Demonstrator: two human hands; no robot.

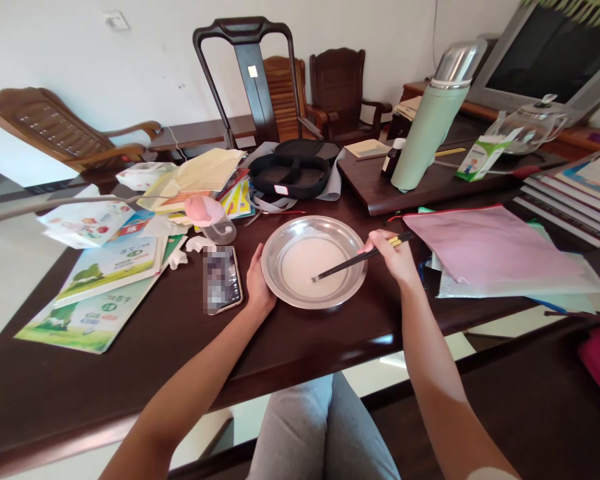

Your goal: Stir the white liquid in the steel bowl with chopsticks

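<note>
A shiny metal basin (275,287) rests on the dark wooden table in front of me. Something milky white (300,257) covers its bottom; I cannot tell whether it is a liquid or a paste. At the basin's left side, my left hand (260,283) grips the wall, with part of the fingers hidden beneath it. My right hand (393,253) is closed around black chopsticks (343,265) with gold-coloured bands. They slant down to the left over the basin, and their tips touch the white stuff. A phone (223,279) lies just left of my left hand.
Books (105,293), a tissue pack (87,220) and a pink-lidded cup (210,217) crowd the left side. Behind the basin sits a black open case (290,175). A green thermos (430,127) stands back right, and a pink zip folder (490,243) lies to the right.
</note>
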